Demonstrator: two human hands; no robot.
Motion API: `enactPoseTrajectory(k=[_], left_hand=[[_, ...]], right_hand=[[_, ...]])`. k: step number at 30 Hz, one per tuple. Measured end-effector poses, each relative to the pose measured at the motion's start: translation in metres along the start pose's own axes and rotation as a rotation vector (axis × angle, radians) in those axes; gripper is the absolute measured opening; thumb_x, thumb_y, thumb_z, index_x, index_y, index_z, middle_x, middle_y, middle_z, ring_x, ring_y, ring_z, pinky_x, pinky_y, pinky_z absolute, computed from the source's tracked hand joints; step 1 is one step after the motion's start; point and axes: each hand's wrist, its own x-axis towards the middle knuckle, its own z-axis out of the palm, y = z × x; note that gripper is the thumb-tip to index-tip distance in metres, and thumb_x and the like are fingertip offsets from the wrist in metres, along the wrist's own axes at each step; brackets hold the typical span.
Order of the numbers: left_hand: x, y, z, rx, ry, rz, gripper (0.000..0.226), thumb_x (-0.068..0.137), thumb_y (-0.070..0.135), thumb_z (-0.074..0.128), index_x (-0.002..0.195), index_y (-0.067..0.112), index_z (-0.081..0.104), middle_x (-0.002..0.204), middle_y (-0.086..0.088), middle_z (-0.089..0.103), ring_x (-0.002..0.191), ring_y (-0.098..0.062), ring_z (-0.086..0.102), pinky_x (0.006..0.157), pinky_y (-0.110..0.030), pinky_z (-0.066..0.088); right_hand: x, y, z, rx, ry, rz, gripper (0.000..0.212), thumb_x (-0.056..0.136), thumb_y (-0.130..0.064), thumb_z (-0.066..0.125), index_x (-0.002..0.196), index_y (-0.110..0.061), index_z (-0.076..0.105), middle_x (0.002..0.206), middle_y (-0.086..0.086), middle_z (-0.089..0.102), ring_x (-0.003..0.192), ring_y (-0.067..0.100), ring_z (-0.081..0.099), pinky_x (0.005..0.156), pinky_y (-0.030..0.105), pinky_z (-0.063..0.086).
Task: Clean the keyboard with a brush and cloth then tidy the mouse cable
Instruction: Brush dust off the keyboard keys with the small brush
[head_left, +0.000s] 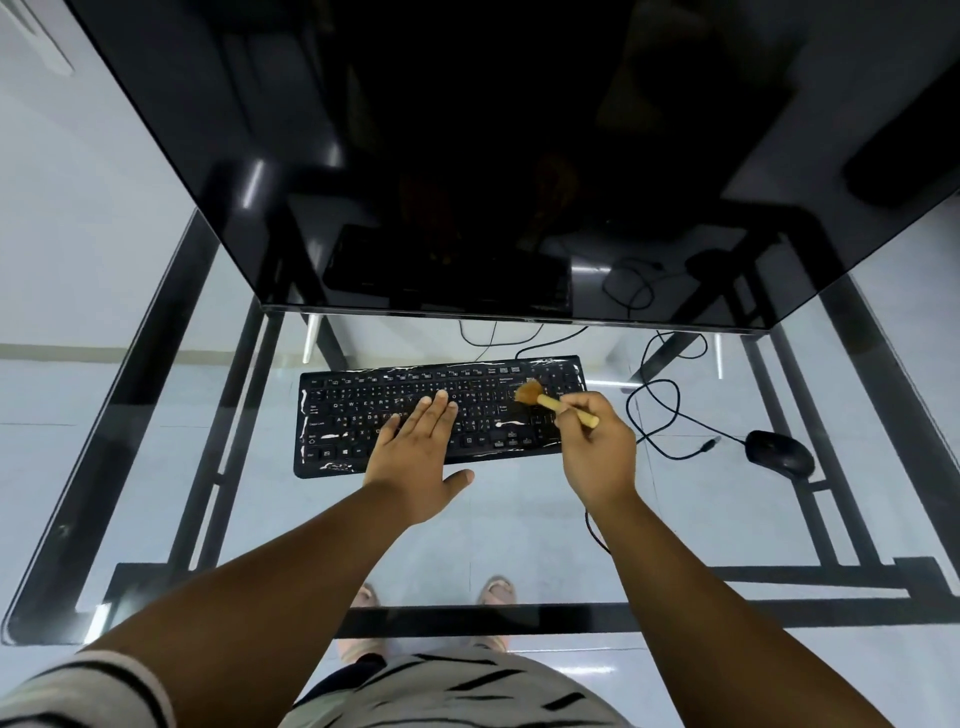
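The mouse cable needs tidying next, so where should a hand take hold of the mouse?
Grip the mouse across its two long sides, coming from above. Its domed body lies flat on the glass desk, with the cable leaving its far-left end, so keep clear of that end.

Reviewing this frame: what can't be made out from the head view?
- Cleaning cloth: none in view.
- Black keyboard middle keys: covered by the flat left hand.
- Wooden brush handle: partly hidden in the right hand grip.
- Black mouse cable's far end: runs behind the black monitor.
- Key legends: too small to read.
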Motion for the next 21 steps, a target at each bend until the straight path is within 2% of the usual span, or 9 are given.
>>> enactPoseTrajectory(k=[3, 7, 11, 13, 15, 18, 21], left_hand=[[0.002, 0.007, 0.001, 0.007, 0.000, -0.001, 0.086, 0.092, 0.065, 0.032, 0.154, 0.021, -0.007, 0.160, 0.006, -0.017, 0.148, -0.012, -0.012, 0.119, -0.041, -0.001], [0.005, 0.017, 0.003, 0.014, -0.007, -0.006, 0.086, 0.092, 0.065, 0.032, 0.153, 0.020, -0.008, 0.160, 0.005, -0.017, 0.148, -0.012, -0.013, 0.120, -0.041, 0.000], [0.006, 0.022, 0.005, 0.013, -0.011, -0.018, 0.086, 0.092, 0.065, 0.032, 0.154, 0.020, -0.008, 0.161, 0.004, -0.016, 0.148, -0.013, -0.012, 0.120, -0.041, 0.001], [0.007, 0.025, 0.006, 0.014, -0.011, -0.029, 0.087, 0.091, 0.065, 0.033, 0.154, 0.020, -0.007, 0.161, 0.004, -0.015, 0.148, -0.014, -0.011, 0.120, -0.041, 0.001], [0.007, 0.027, 0.007, 0.021, -0.009, -0.038, 0.087, 0.091, 0.066, 0.033, 0.154, 0.019, -0.006, 0.161, 0.003, -0.015, 0.148, -0.015, -0.011, 0.119, -0.042, 0.001], [0.007, 0.028, 0.008, 0.029, 0.000, -0.049, 0.087, 0.091, 0.066, 0.033, 0.154, 0.019, -0.006, 0.161, 0.003, -0.014, 0.148, -0.015, -0.010, 0.119, -0.042, 0.002], [0.007, 0.030, 0.009, 0.021, 0.005, -0.063, 0.087, 0.091, 0.066, 0.032, 0.154, 0.020, -0.006, 0.161, 0.003, -0.014, 0.148, -0.015, -0.010, 0.119, -0.042, 0.002]], right_hand=[[0.003, 0.005, -0.007, -0.030, -0.085, -0.028, 0.012, 0.092, -0.023, 0.060, 0.087, -0.033, 0.064, 0.067, 0.001, 0.067, 0.052, 0.013, 0.050, 0.052, 0.028, 0.042], [0.009, 0.014, -0.018, -0.068, 0.036, 0.014, 0.007, 0.093, -0.025, 0.057, 0.092, -0.027, 0.064, 0.063, -0.006, 0.063, 0.054, 0.016, 0.053, 0.054, 0.028, 0.042], [0.009, 0.019, -0.022, -0.029, -0.067, 0.003, 0.008, 0.091, -0.022, 0.060, 0.089, -0.028, 0.065, 0.066, 0.000, 0.067, 0.053, 0.019, 0.053, 0.052, 0.032, 0.043], [0.009, 0.022, -0.025, -0.039, 0.000, 0.022, 0.008, 0.091, -0.022, 0.059, 0.088, -0.027, 0.064, 0.061, -0.003, 0.063, 0.050, 0.015, 0.050, 0.052, 0.029, 0.041], [0.010, 0.023, -0.028, 0.010, 0.033, 0.033, 0.010, 0.091, -0.021, 0.059, 0.087, -0.028, 0.064, 0.062, 0.002, 0.064, 0.049, 0.013, 0.047, 0.051, 0.027, 0.040], [0.007, 0.024, -0.031, 0.019, -0.075, 0.020, 0.011, 0.091, -0.019, 0.060, 0.086, -0.027, 0.065, 0.069, 0.007, 0.068, 0.049, 0.013, 0.046, 0.050, 0.027, 0.038], [0.008, 0.026, -0.033, -0.009, 0.018, 0.035, 0.009, 0.092, -0.021, 0.058, 0.088, -0.027, 0.064, 0.068, 0.000, 0.068, 0.052, 0.014, 0.051, 0.052, 0.026, 0.040]])
